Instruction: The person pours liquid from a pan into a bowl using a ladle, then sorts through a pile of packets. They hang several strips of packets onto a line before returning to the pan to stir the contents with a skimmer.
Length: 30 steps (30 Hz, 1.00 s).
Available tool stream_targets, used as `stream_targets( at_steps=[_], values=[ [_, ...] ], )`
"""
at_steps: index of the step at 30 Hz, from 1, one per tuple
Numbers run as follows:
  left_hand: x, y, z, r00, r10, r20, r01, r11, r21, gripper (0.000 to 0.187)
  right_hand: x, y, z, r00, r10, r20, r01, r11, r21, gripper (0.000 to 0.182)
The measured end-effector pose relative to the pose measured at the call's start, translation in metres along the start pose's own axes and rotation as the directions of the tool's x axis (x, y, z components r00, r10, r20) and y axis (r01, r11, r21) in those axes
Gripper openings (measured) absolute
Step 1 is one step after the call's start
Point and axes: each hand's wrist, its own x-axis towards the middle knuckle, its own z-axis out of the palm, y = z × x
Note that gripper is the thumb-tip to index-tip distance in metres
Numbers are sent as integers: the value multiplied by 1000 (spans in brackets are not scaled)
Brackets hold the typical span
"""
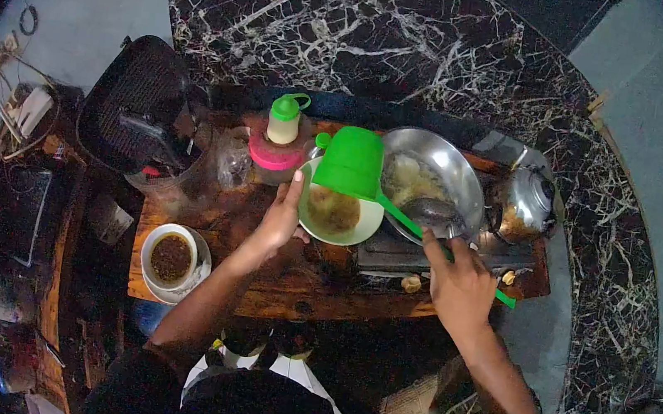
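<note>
My right hand (462, 287) is closed around the long handle of a green plastic dipper (352, 159). The dipper's cup is tipped over a pale bowl (373, 225) of brownish liquid, hiding the bowl's far part. At the bowl's left rim, my left hand (283, 219) grips it with the thumb up along the side. Just right of the bowl, a wide steel pan (470, 171) stands on the stove with yellowish contents and a dark ladle or spatula head (431, 212) in it.
A metal kettle (527, 195) stands right of the pan on the stove (392, 258). Behind the bowl are a green-capped squeeze bottle (283, 125) and a pink-lidded container (276, 154). At left sit a cup of dark sauce (171, 259) on a saucer and a black grill pan (139, 110).
</note>
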Motion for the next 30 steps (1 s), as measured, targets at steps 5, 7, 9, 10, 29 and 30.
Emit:
stream_targets(
  at_steps=[5, 7, 9, 10, 29, 30],
  values=[
    [5, -8, -2, 1000, 25, 10, -25, 1000, -18, 86, 4, 13, -7, 973, 228, 22, -227, 949, 220, 29],
    [7, -13, -3, 999, 49, -1, -49, 998, -31, 86, 9, 25, -9, 971, 231, -62, -209, 946, 249, 26],
    [4, -16, -7, 999, 47, 4, -46, 998, -49, 85, 13, 34, -16, 949, 311, -43, -291, 922, 256, 25],
    [3, -17, -7, 999, 47, 13, -46, 997, -69, 84, 14, 39, -15, 947, 318, -43, -298, 921, 253, 25],
    [-5, -29, -10, 994, 62, -90, -56, 996, 68, 84, 15, 44, 110, 880, 311, 359, -291, 950, -108, 32],
    [-3, -31, -10, 994, 63, -91, -57, 996, 67, 84, 15, 44, 112, 873, 317, 372, -299, 948, -107, 32]
  ],
)
